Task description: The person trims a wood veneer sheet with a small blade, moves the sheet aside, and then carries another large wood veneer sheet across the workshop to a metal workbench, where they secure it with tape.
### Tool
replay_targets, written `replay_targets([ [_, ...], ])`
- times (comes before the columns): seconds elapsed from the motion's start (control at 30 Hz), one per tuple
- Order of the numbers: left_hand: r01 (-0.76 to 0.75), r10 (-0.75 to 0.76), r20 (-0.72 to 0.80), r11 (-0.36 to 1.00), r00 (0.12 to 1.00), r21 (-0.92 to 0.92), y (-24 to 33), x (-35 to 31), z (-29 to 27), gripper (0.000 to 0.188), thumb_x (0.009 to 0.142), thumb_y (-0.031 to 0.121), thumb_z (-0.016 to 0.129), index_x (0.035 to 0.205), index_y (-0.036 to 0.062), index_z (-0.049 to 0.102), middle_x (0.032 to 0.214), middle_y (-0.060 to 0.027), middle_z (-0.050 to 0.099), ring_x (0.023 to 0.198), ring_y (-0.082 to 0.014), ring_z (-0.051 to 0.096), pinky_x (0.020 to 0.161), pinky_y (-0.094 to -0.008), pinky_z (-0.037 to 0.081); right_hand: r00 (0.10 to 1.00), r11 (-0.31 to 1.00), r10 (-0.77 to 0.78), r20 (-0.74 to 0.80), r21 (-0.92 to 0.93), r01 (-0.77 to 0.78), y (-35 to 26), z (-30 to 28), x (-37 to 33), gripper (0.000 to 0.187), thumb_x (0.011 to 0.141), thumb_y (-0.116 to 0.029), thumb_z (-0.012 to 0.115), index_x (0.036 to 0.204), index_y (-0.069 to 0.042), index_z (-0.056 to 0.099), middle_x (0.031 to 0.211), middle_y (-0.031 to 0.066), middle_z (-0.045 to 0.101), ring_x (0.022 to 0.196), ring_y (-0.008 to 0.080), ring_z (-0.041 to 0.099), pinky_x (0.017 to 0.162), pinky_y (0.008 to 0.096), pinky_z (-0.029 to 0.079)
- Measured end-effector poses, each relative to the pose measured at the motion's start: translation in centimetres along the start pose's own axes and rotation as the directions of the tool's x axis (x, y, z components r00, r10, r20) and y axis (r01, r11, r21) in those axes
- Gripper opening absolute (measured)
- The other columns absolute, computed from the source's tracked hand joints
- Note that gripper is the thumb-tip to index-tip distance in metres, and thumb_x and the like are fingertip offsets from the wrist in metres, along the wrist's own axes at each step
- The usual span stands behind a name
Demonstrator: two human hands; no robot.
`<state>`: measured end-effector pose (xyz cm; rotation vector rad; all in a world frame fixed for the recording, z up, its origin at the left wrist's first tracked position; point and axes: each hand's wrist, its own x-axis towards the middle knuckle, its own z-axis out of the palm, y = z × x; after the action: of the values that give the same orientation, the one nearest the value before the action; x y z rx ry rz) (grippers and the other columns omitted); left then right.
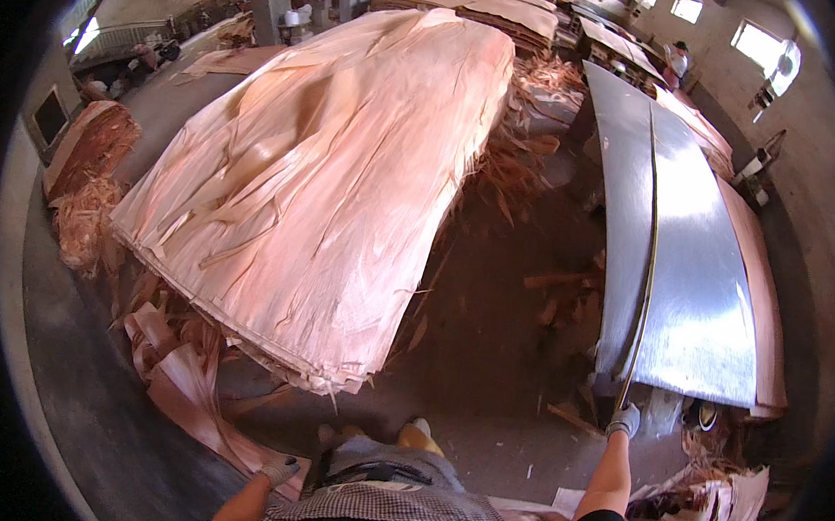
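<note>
My right hand (623, 421), in a pale glove, is closed round the near end of a long thin stick (654, 206). The stick runs lengthwise over a shiny metal-topped table (699, 310) on the right. My left hand (280, 471), also gloved, hangs low by my left side near torn veneer strips (193, 390). Its fingers look curled, with something small and dark at them that I cannot make out. Ahead and to the left lies a large stack of thin wood veneer sheets (346, 192), its top sheet wrinkled and its edges ragged.
Shredded veneer scraps (515, 162) litter the floor between stack and table. More torn veneer (705, 506) lies at the lower right. A reddish bundle (91, 153) stands by the left wall. Further stacks (507, 18) and another person (676, 62) are at the back.
</note>
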<state>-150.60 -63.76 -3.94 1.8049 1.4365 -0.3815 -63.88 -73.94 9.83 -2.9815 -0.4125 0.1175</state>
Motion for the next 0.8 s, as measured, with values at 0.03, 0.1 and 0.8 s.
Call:
replay_targets([
  [0.03, -0.051, 0.049, -0.060, 0.998, 0.997, -0.031, 0.5, 0.1, 0.4, 0.041, 0.084, 0.036, 0.052, 0.107, 0.0029, 0.060, 0.103, -0.0205, 0.062, 0.095, -0.0378, 0.059, 0.082, -0.0388, 0.046, 1.000, 0.999, 0.012, 0.004, 0.034, -0.013, -0.3, 0.9, 1.5, 0.034, 0.084, -0.010, 0.049, 0.117, -0.008, 0.056, 0.103, 0.0213, 0.062, 0.093, 0.0352, 0.061, 0.081, 0.0429, 0.047],
  [0.1, -0.032, 0.039, 0.064, 0.994, 0.997, -0.103, 6.0, 2.6, -3.4, 0.042, 0.084, 0.035, 0.053, 0.108, 0.0019, 0.060, 0.105, -0.0194, 0.062, 0.096, -0.0365, 0.059, 0.083, -0.0386, 0.046, 0.999, 0.992, 0.036, 0.016, 0.124, -0.038, 1.8, 2.0, 4.8, 0.043, 0.087, -0.010, 0.045, 0.130, -0.006, 0.044, 0.106, 0.0228, 0.061, 0.097, 0.0375, 0.060, 0.081, 0.0440, 0.046],
  [0.8, -0.290, 0.283, -0.398, 0.956, 0.873, 0.045, 15.8, 6.0, -23.6, 0.033, 0.083, 0.028, 0.054, 0.106, 0.0066, 0.062, 0.101, -0.0179, 0.063, 0.093, -0.0352, 0.060, 0.082, -0.0414, 0.048, 0.890, 0.164, -0.451, 0.071, 0.986, 0.005, -27.0, 2.9, -27.7, 0.025, 0.086, -0.002, 0.054, 0.111, -0.003, 0.054, 0.059, -0.0019, 0.047, 0.042, 0.0056, 0.044, 0.036, 0.0217, 0.036],
])
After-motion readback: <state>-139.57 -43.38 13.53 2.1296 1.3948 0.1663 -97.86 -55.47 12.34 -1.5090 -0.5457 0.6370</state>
